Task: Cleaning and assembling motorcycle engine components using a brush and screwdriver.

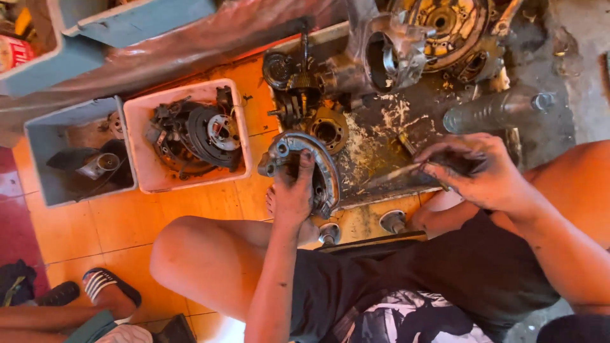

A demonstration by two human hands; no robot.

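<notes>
My left hand [293, 194] grips a curved grey metal engine cover [298, 149], holding it on edge at the near left rim of a dirty metal tray [381, 127]. My right hand [473, 170] is closed on a thin greasy tool [397, 173], a brush or scraper, whose tip points left toward the cover. Both hands are smeared with black grease. Beyond the cover lie a round gear part [329, 129] and a large engine casing [397, 54] with a round opening.
A pink tub [143, 152] holds clutch parts and discs. A grey-blue bin [47, 152] to its left holds dark parts. A plastic bottle [492, 111] lies on the tray's right. Another person's sandalled foot [105, 286] shows at the lower left on the orange tile floor.
</notes>
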